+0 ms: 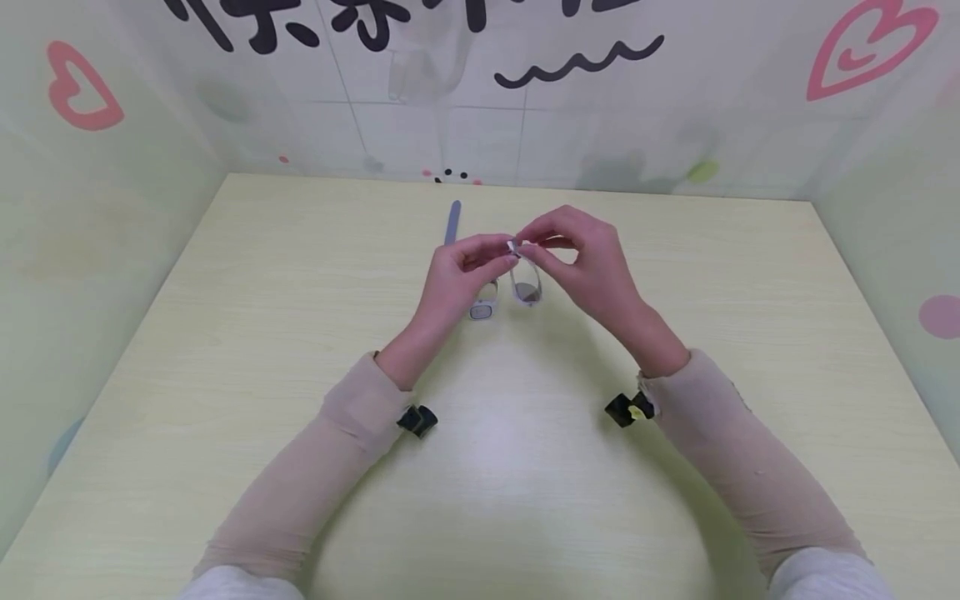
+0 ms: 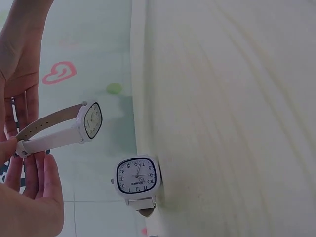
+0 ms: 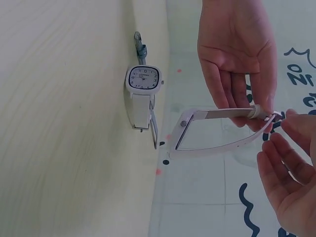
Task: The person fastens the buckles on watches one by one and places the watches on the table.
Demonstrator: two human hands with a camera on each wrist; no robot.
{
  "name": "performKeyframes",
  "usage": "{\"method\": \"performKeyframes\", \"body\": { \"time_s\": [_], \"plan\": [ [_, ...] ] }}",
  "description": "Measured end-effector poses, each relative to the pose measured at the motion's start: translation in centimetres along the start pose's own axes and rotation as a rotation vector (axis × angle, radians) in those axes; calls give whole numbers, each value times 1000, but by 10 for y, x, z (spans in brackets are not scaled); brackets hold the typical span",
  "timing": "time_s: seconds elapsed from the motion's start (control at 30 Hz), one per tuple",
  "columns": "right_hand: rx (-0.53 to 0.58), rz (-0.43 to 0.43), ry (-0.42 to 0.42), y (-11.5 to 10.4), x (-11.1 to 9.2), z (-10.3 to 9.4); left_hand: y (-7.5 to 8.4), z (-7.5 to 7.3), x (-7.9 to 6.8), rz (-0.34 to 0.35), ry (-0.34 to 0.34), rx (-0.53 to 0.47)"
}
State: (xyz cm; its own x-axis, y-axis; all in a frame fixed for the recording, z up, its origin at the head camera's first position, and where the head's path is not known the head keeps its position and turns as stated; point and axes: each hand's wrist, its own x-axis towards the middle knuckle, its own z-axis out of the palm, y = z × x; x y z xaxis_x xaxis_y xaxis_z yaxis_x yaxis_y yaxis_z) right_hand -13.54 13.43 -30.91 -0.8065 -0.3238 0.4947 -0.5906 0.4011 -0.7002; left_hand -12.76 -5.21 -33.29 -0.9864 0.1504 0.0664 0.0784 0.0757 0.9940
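Between both hands hangs a white wristwatch (image 1: 527, 292), its strap forming a loop with the case at the lower end. My left hand (image 1: 467, 271) pinches the strap's end near the buckle with thumb and fingers. From the other side, my right hand (image 1: 581, 258) pinches the opposite strap end at the same spot. The held watch's dial (image 2: 93, 121) shows in the left wrist view, and the white strap loop (image 3: 217, 148) in the right wrist view. A second white watch (image 2: 138, 176) rests on the table below the left hand, its dial visible.
A blue-grey strap (image 1: 453, 221) lies on the table beyond the left hand, partly hidden by it. The pale wooden table (image 1: 300, 400) meets a printed back wall (image 1: 420, 125) close behind the hands. Black wrist cameras (image 1: 417, 420) sit at both sleeves.
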Motion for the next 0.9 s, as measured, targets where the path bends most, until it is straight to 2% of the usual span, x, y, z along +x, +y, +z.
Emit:
{"method": "performKeyframes", "body": {
  "time_s": [0.2,0.43,0.7,0.9],
  "plan": [
    [-101,-54,9,-5,-2,2,-2,3,-1,76,-10,69],
    [-209,-96,21,-7,-4,5,-3,6,-2,95,-10,90],
    [-206,-82,49,-8,-6,8,-3,10,-4,120,-4,97],
    [-164,-47,80,-8,-6,9,-3,12,-5,147,14,155]
  ]
}}
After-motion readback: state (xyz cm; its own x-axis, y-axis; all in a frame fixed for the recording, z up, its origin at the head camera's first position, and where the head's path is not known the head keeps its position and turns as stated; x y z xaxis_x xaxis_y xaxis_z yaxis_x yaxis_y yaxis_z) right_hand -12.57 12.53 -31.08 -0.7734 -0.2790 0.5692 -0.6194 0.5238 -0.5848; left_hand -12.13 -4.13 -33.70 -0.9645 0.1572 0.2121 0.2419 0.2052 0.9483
